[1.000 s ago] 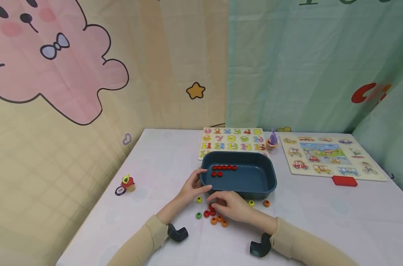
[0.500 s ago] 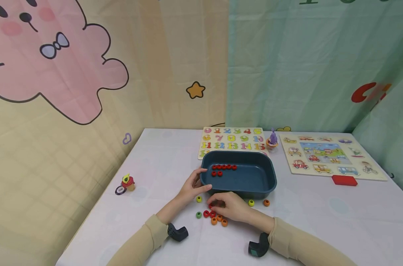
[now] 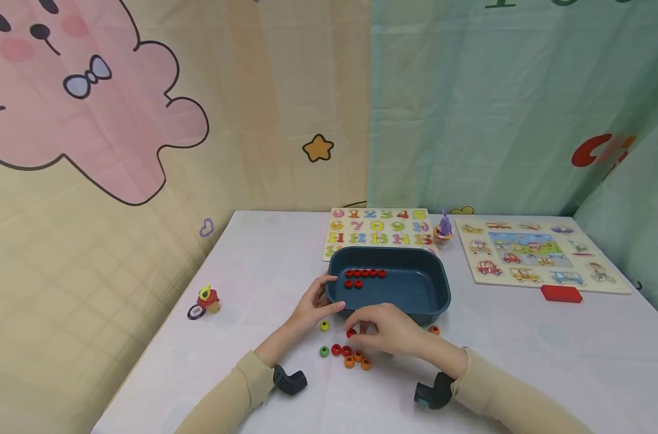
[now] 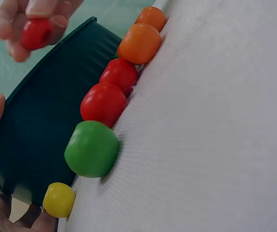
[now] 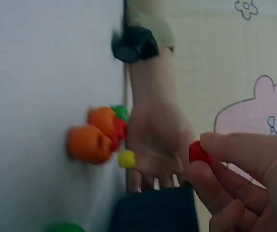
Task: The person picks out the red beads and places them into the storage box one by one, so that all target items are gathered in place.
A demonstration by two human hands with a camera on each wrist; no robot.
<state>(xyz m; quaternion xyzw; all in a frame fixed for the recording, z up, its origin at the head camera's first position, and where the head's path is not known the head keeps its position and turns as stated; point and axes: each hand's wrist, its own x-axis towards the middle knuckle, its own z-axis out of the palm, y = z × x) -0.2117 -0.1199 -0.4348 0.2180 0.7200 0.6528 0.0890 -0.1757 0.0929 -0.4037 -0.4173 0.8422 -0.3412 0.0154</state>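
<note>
My left hand (image 3: 310,304) holds the left end of a dark blue plastic tray (image 3: 415,284), thumb at the near rim and fingers along the side. Inside the tray, several red beads (image 3: 365,273) form one row, with two more below it. Thumb and fingertips of my right hand (image 3: 391,330) pinch a red bead (image 5: 199,152), raised above the table in the left wrist view. In front of the tray lie two red beads (image 3: 336,349), several orange beads (image 3: 349,361), a green bead (image 4: 91,149) and a yellow bead (image 4: 59,199).
Behind the tray lies a number puzzle board (image 3: 380,226), and a vehicle puzzle board (image 3: 535,256) is at the right with a red block (image 3: 561,293) by its front edge. A purple figurine (image 3: 444,228) stands between them. A small toy (image 3: 208,299) sits at far left.
My right hand has picked the red bead up off the table and shifted slightly right and up with it. It now covers the yellow bead on the right. My left hand stays put.
</note>
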